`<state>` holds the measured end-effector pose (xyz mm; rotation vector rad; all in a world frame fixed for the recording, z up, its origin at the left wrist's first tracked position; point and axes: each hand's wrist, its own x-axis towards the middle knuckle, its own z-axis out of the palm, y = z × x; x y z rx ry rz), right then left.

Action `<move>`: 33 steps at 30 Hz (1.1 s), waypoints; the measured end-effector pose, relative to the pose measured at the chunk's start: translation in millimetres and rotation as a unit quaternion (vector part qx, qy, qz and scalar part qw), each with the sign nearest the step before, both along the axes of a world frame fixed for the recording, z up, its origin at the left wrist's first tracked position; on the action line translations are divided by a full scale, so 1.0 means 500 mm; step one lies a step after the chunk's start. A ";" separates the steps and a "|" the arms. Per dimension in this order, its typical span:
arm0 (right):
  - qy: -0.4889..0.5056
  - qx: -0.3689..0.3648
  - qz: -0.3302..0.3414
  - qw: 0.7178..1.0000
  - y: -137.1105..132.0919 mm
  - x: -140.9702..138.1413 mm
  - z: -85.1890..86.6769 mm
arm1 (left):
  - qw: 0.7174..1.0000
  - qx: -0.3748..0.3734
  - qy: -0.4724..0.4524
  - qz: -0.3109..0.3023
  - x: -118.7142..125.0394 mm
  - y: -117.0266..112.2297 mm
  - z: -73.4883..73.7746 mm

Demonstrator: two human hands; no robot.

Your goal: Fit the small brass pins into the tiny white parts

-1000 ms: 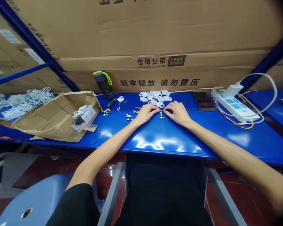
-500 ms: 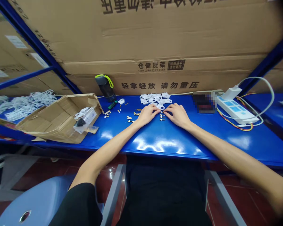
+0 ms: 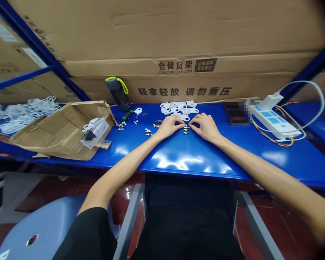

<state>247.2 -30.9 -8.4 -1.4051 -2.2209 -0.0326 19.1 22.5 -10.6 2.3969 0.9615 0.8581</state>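
While the left hand [image 3: 168, 127] and the right hand [image 3: 206, 127] are bent toward each other over the blue tabletop [image 3: 219, 162], a short row of small metal pins [image 3: 187, 130] is framed between their fingertips. The uppermost pin is nearly met by thumb and forefinger from both sides; whether it is pinched by either hand cannot be told. Near the left hand, loose brass-coloured pieces [image 3: 147, 130] are scattered. Beyond the hands, white ringed tabs [image 3: 176, 107] are heaped.

Container, left: an open cardboard box [image 3: 48, 139]. At its right end, white pieces [image 3: 93, 124] are contained, with a clear labelled bag [image 3: 100, 131] and a dark object [image 3: 90, 135] set beside them. By that end a small clear packet [image 3: 104, 144] is noted; its contents are too small to be identified. Behind the box, white cords [image 3: 27, 115] are piled.

Container, rear: a dark bottle [image 3: 118, 94], fitted with a yellow-green strap; its contents cannot be made out.
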 end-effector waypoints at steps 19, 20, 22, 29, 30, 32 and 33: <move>0.009 -0.003 -0.003 1.000 -0.003 -0.002 0.000 | 1.000 -0.022 -0.012 0.003 0.002 -0.005 0.002; 0.006 -0.004 -0.002 1.000 -0.002 -0.002 0.000 | 1.000 -0.023 -0.011 0.005 0.003 -0.005 0.002; 0.001 -0.002 0.002 1.000 -0.001 -0.001 -0.001 | 1.000 -0.024 -0.007 0.006 0.004 -0.004 0.000; -0.002 0.004 0.011 1.000 0.001 -0.001 -0.002 | 1.000 -0.017 0.004 0.007 0.004 -0.003 0.001; -0.003 0.003 0.011 1.000 0.001 -0.001 -0.001 | 1.000 -0.015 0.006 0.007 0.004 -0.003 0.001; -0.005 0.002 0.012 1.000 0.000 -0.002 0.001 | 1.000 -0.013 0.005 0.004 0.004 -0.003 0.000; -0.005 0.001 0.012 1.000 -0.001 -0.003 0.002 | 1.000 -0.012 0.004 0.003 0.003 -0.003 0.000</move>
